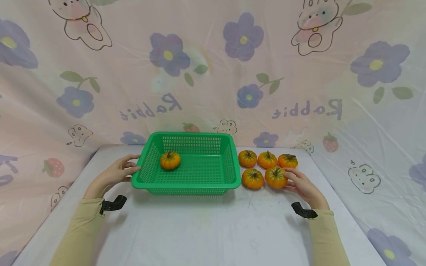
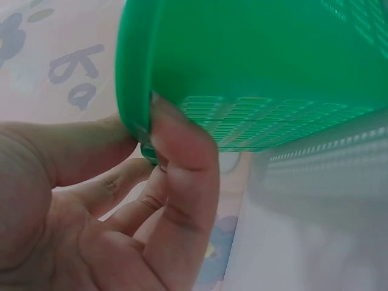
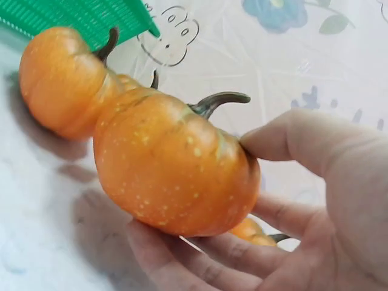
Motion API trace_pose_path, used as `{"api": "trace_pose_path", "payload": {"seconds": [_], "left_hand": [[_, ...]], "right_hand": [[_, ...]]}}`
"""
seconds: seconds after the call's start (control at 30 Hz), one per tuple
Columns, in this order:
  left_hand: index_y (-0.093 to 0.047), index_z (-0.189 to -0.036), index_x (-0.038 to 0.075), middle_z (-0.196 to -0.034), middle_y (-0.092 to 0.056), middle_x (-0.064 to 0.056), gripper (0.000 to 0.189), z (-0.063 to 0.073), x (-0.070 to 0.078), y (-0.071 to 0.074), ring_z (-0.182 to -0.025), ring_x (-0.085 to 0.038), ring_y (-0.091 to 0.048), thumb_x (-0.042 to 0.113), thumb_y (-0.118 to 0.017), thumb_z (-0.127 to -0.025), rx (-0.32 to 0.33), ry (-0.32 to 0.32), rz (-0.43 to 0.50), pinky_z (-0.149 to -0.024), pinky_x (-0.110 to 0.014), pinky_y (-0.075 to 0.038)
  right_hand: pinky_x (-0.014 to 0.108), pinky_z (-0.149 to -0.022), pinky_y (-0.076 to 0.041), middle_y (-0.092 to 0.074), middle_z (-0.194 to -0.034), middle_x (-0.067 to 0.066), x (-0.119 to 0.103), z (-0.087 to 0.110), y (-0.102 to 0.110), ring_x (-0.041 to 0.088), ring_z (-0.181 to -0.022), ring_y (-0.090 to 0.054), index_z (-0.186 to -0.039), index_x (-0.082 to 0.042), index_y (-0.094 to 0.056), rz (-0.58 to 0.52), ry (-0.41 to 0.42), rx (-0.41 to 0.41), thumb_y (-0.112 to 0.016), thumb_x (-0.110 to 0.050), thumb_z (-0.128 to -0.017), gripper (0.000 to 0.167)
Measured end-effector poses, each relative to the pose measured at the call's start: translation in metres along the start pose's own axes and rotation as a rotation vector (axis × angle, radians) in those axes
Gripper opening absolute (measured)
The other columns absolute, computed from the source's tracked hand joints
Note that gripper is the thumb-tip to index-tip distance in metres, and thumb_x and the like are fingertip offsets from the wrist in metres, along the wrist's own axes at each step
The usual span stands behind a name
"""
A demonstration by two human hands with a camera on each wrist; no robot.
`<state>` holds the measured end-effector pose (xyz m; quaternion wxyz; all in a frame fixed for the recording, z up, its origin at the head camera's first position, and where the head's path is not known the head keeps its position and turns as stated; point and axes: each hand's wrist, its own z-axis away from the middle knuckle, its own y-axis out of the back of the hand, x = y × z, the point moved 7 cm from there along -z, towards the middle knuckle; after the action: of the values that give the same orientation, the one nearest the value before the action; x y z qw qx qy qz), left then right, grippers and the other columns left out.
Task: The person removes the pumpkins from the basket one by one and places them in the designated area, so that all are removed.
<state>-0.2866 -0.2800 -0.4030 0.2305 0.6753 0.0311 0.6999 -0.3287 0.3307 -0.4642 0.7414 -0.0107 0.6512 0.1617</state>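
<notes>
A green plastic basket [image 1: 189, 190] with slotted walls stands on the white table, and one small orange pumpkin [image 1: 170, 161] sits inside it at the left. My left hand [image 1: 114, 173] pinches the basket's left rim; in the left wrist view thumb and fingers lie on either side of the rim [image 2: 134, 66]. To the basket's right, my right hand [image 1: 303, 186] grips a small pumpkin [image 1: 276, 177] by its right side. The right wrist view shows the thumb near the top of this pumpkin [image 3: 176, 167] and fingers beneath it.
Several more small pumpkins lie close together right of the basket: one front left [image 1: 253, 178], and a back row with left [image 1: 247, 158], middle [image 1: 267, 160] and right [image 1: 288, 161] ones. A printed cloth [image 1: 206, 74] hangs behind the table [image 1: 206, 232].
</notes>
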Motion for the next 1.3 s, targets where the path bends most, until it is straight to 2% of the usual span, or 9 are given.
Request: {"api": "trace_pose_path", "payload": {"seconds": [0.27, 0.57, 0.83, 1.03, 1.3], "left_hand": [[-0.014, -0.151, -0.002, -0.116, -0.05, -0.028, 0.069, 0.0, -0.001, 0.0, -0.086, -0.023, -0.064, 0.017, -0.056, -0.099, -0.008, -0.003, 0.005, -0.074, -0.036, -0.056], [-0.014, -0.151, -0.002, -0.116, -0.051, -0.028, 0.069, 0.001, -0.001, 0.0, -0.086, -0.023, -0.064, 0.017, -0.056, -0.099, -0.006, 0.003, -0.004, -0.074, -0.036, -0.056], [-0.015, -0.151, -0.001, -0.117, -0.05, -0.027, 0.069, 0.001, -0.001, 0.0, -0.088, -0.023, -0.063, 0.019, -0.056, -0.099, 0.003, 0.003, -0.022, -0.076, -0.035, -0.055], [-0.016, -0.151, 0.0, -0.117, -0.05, -0.026, 0.069, 0.002, -0.004, 0.0, -0.088, -0.023, -0.063, 0.02, -0.056, -0.099, 0.011, 0.011, -0.026, -0.076, -0.036, -0.055], [-0.016, -0.152, 0.001, -0.119, -0.048, -0.028, 0.069, 0.0, -0.001, 0.001, -0.09, -0.023, -0.062, 0.019, -0.056, -0.099, 0.011, 0.002, -0.013, -0.076, -0.035, -0.055]], "right_hand": [[0.038, -0.089, -0.051, -0.029, -0.141, 0.023, 0.015, -0.005, 0.001, 0.021, -0.098, -0.057, -0.143, 0.003, -0.029, -0.037, -0.065, 0.022, -0.046, -0.031, -0.103, 0.055], [0.035, -0.091, -0.05, -0.025, -0.146, 0.024, 0.018, -0.008, 0.001, 0.02, -0.107, -0.052, -0.146, 0.003, -0.026, -0.031, -0.089, 0.031, -0.048, -0.035, -0.102, 0.062], [0.037, -0.093, -0.048, -0.028, -0.145, 0.026, 0.012, -0.01, 0.002, 0.022, -0.108, -0.052, -0.145, 0.005, -0.03, 0.076, -0.036, 0.041, -0.045, -0.036, -0.103, 0.061], [0.036, -0.091, -0.05, -0.031, -0.144, 0.026, 0.015, -0.009, 0.003, 0.02, -0.106, -0.054, -0.143, 0.004, -0.034, 0.099, -0.033, 0.067, -0.047, -0.037, -0.102, 0.06], [0.041, -0.093, -0.048, -0.037, -0.14, 0.028, 0.006, -0.005, 0.007, 0.03, -0.111, -0.054, -0.14, 0.006, -0.037, 0.154, -0.005, 0.098, -0.048, -0.037, -0.101, 0.059]]}}
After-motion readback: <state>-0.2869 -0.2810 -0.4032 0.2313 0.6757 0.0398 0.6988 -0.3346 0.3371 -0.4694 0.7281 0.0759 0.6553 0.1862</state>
